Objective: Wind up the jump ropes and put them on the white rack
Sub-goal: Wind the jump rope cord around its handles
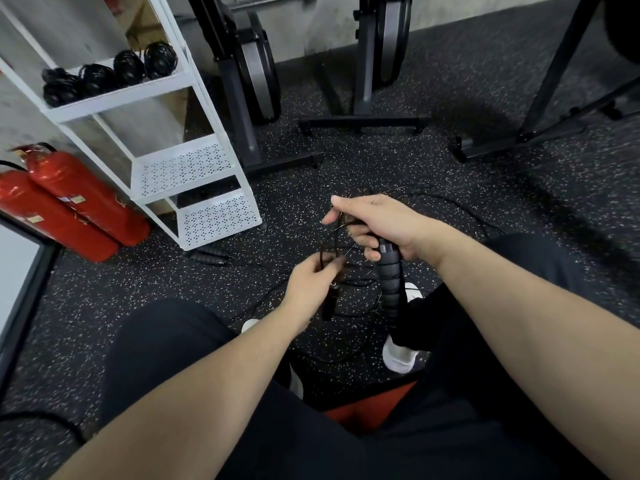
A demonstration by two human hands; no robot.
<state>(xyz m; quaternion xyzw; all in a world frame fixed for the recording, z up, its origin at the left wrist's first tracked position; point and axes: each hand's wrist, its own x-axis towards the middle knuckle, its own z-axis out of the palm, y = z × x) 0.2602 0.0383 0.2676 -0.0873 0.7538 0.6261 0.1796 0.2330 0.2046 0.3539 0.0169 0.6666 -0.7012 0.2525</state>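
White rack (162,84) upper left, extinguishers (69,202) beside; centre-frame right hand (377,226) gripping rope handle (389,275), left hand (313,282) pinching cord (325,244).

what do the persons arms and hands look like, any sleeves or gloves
Both forearms are bare up to the frame edge, with no sleeves in view. The left hand and right hand wear no gloves, and no rings, watch or wristbands show. Below them, dark trousers cover the legs.
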